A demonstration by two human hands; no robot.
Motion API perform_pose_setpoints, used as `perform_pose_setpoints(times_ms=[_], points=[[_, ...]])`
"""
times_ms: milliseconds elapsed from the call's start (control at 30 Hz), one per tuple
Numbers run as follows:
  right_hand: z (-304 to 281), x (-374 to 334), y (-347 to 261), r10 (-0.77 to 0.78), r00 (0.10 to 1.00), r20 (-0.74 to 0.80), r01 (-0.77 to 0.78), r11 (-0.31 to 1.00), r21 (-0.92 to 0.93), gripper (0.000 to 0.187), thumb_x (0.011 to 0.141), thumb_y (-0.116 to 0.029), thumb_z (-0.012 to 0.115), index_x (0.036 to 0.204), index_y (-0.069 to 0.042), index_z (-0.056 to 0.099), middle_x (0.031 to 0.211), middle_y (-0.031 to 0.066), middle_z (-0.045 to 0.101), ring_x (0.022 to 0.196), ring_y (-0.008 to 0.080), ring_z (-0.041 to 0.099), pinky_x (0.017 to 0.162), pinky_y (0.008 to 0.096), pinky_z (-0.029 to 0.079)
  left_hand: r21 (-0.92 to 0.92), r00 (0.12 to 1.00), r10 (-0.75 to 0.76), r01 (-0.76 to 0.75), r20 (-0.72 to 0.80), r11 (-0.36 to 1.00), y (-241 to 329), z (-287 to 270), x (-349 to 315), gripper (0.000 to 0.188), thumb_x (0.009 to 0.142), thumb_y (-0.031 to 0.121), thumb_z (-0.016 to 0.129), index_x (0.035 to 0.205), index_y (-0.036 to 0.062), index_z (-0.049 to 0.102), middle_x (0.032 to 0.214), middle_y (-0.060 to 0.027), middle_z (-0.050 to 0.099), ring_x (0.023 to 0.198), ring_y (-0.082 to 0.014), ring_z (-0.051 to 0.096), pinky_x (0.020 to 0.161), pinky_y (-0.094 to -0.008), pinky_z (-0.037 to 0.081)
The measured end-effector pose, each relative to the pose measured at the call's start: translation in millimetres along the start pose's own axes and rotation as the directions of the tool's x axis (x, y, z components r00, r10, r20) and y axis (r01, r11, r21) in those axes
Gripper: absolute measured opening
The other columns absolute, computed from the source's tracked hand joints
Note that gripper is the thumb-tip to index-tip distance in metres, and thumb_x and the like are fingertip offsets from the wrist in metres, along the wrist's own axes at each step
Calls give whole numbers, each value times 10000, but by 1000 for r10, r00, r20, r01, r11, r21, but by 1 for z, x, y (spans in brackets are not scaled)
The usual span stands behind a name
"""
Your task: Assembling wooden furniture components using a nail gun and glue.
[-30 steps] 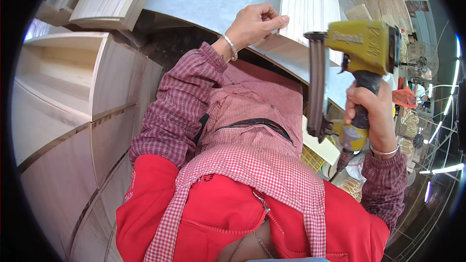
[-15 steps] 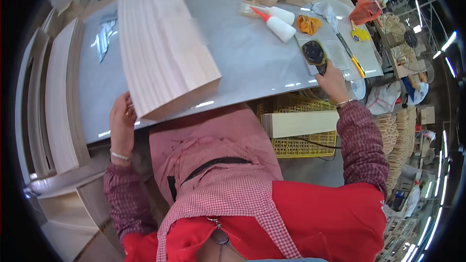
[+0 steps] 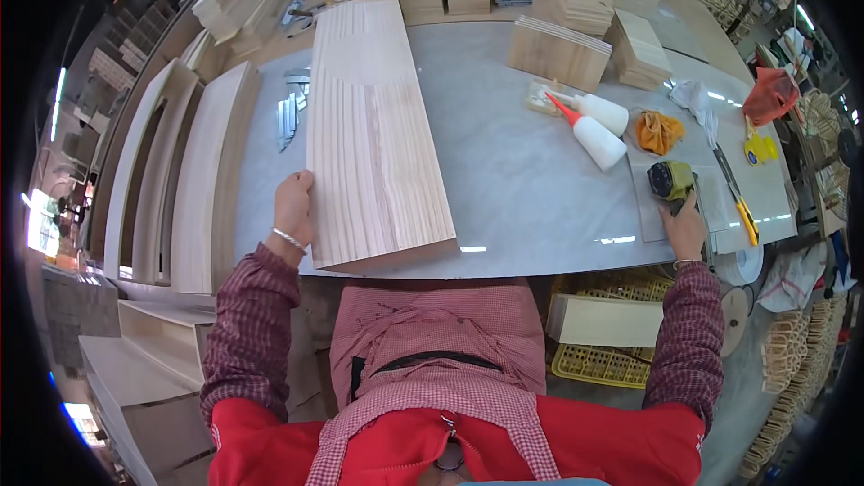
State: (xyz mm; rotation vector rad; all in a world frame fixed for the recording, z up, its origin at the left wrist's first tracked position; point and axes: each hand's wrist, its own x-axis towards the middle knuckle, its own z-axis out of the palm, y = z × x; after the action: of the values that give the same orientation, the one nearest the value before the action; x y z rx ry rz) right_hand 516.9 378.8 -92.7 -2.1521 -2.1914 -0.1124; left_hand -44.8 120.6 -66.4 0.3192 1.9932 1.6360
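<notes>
A long pale wooden piece (image 3: 382, 144) with straight grain lies lengthwise on the table, its near end close to the front edge. My left hand (image 3: 293, 207) is at its left side, fingers curled against the edge near the front corner. Over a flat sheet at the table's right, my right hand (image 3: 686, 227) is closed round a yellow-green and black hand tool (image 3: 671, 180), whose exact kind I cannot make out. White squeeze bottles (image 3: 599, 140), one with a red nozzle, lie beyond it beside a crumpled orange cloth (image 3: 660, 131).
Metal strips (image 3: 288, 119) lie left of the wooden piece. Curved wooden boxes (image 3: 211, 180) stand at the left edge. Stacked wooden blocks (image 3: 560, 54) line the back. A yellow-handled cutter (image 3: 747, 220) lies at the right; below the table is a yellow crate (image 3: 603, 365).
The view has swung, bringing the table's far side into sight. My left hand has shifted from the near corner a little farther along the wooden piece's edge. My right hand keeps the tool.
</notes>
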Motion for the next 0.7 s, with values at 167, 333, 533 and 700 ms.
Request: perform_pose_setpoints(times_ms=[167,333,533,700], points=[[-8,-2,-13,47,999,22,-49,992,114,722,824,-361,649,1348,19,330,995,226,634,886,366,640,735,423,506,89,994,94,-89,-48,992,13,4,-14,238,904,191,526,941,-26,617,865,-49,586,781,-126,493,715,-260,427],[-23,-8,-16,-4,999,46,5,1000,-23,671,837,-352,643,1341,-1,373,1152,206,586,1029,330,592,790,415,495,162,976,204,-189,-79,968,37,-29,-40,224,898,174,524,927,-25,625,832,-38,580,757,-114,482,691,-249,419],[-112,-34,-76,-300,921,-247,348,921,177,586,844,-312,641,1328,-45,446,1206,145,559,1088,300,541,852,410,469,454,885,459,-442,79,774,93,-55,-74,202,888,145,528,869,-22,640,731,-18,575,650,-105,461,616,-242,402],[-194,-64,-143,-654,315,-688,851,516,-101,592,843,-286,648,1357,-69,448,1305,107,500,1078,294,538,929,382,426,482,709,488,-705,510,520,128,-64,-91,185,878,127,538,817,-9,647,638,-10,561,563,-106,436,565,-246,384]])
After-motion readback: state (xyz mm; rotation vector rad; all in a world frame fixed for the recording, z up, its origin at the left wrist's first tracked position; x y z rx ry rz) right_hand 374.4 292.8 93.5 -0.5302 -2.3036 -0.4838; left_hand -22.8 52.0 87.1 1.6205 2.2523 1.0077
